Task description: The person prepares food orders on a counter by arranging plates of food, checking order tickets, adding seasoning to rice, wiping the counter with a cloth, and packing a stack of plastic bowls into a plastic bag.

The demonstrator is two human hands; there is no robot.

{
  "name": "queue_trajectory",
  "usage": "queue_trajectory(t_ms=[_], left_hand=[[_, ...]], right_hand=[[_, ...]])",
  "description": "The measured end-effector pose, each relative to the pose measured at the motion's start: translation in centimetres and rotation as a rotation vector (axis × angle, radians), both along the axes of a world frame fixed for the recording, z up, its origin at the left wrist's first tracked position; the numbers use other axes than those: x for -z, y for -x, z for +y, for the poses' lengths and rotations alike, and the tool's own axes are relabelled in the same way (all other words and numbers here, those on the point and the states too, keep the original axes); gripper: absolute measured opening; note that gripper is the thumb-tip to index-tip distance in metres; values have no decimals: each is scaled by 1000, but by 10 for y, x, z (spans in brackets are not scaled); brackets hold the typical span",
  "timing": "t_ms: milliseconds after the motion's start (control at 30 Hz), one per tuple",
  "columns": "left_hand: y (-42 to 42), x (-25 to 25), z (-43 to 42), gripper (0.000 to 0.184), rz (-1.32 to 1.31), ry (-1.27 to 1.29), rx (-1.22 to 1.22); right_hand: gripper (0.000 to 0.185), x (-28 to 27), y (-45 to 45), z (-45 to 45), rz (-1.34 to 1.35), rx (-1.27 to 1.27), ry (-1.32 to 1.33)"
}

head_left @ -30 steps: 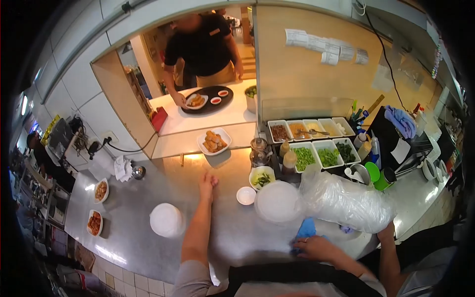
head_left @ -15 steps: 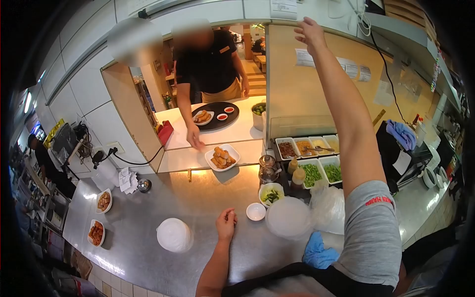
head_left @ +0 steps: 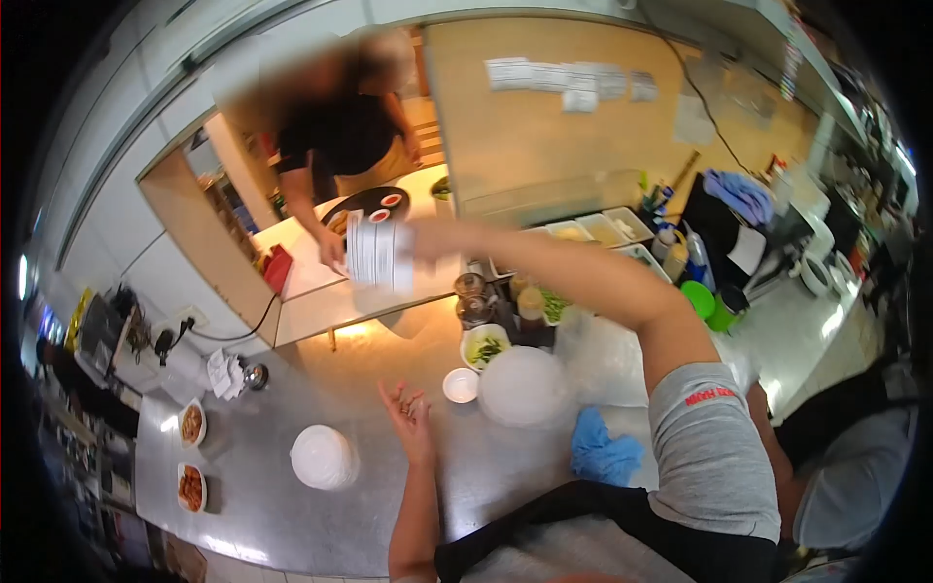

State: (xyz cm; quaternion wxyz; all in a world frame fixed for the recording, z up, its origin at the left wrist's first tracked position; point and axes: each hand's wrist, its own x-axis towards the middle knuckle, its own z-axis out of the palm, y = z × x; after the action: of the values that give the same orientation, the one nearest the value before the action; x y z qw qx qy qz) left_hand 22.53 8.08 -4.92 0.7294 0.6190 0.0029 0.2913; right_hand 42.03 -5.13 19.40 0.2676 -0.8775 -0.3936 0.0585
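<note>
My right hand (head_left: 424,241), blurred by motion, reaches across to the serving window with a printed order slip (head_left: 374,255) in its fingers. Behind the slip, a person's hand (head_left: 332,255) rests near the black round tray (head_left: 340,208), which carries two small dishes of red sauce (head_left: 391,200). The slip hides most of what lies on the ledge behind it. Over the steel counter (head_left: 389,525), my left hand (head_left: 408,413) is raised with its fingers apart and holds nothing. Closest to it is a small white bowl (head_left: 461,385).
Two white dishes of food (head_left: 192,425) stand at left, near a white round container (head_left: 322,457). Right of my left hand are a bowl of greens (head_left: 486,346), a translucent round lid (head_left: 525,387) and a blue cloth (head_left: 604,449). Several slips (head_left: 580,83) hang on the wall.
My right hand has come down from the slips above the window, swinging left with a slip in it. My left hand has lifted its fingers apart. The view has turned right.
</note>
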Motion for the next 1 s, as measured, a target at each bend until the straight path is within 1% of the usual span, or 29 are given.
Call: queue_trajectory(t_ms=[33,67,133,167,233,267,300,333,367,400,433,467,500,533,567,600,633,700,733,767,867,967,1000], left_hand=[[10,-14,-13,59,-132,-11,32],[22,-26,-25,63,-258,-18,59],[42,-57,-49,59,-226,133,92],[49,-65,-60,57,-213,211,102],[63,-68,-69,50,-99,105,-34],[68,-68,-70,46,-47,52,-107],[73,-62,-70,35,9,90,-194],[80,-50,-63,35,138,-41,-208],[90,-34,-52,35,267,-171,-222],[99,-15,-41,36,394,-300,-235],[108,13,-29,37,464,-451,-290],[120,37,-24,39,536,-600,-343],[134,44,-31,39,567,-707,-417],[144,48,-38,40,596,-812,-492],[151,54,-44,39,575,-826,-545],[155,59,-47,38,553,-841,-598],[158,64,-52,37,531,-856,-652],[157,72,-66,36,537,-949,-695],[154,75,-70,35,537,-996,-717],[154,77,-71,35,561,-987,-726],[152,82,-70,35,601,-967,-748],[152,80,-69,37,596,-1018,-732],[152,79,-69,37,599,-1023,-735]], right_hand=[[32,34,29,-2,86,-60,-25],[31,39,66,-13,259,-120,24],[32,64,101,-31,340,-287,50],[34,68,109,-43,391,-311,99],[39,70,121,-65,485,-370,200],[43,63,117,-83,354,-332,268],[47,52,105,-105,220,-295,332],[53,66,70,-124,-87,-245,349],[49,37,62,-153,-154,-19,431],[42,51,6,-186,-197,15,364],[36,25,-3,-218,-241,275,514],[37,27,-47,-257,-369,322,570],[37,24,-82,-294,-416,426,592],[37,16,-109,-331,-370,517,504],[38,9,-131,-367,-437,613,358],[40,-3,-138,-392,-440,754,117],[43,-4,-169,-423,-496,844,-86],[48,-14,-204,-468,-431,991,-478],[51,-19,-211,-479,-423,1020,-637],[54,-25,-220,-485,-412,1045,-796],[57,-47,-237,-474,-437,1090,-1094],[55,-66,-250,-458,-304,1136,-1188],[52,-64,-264,-462,-258,1092,-1105]])
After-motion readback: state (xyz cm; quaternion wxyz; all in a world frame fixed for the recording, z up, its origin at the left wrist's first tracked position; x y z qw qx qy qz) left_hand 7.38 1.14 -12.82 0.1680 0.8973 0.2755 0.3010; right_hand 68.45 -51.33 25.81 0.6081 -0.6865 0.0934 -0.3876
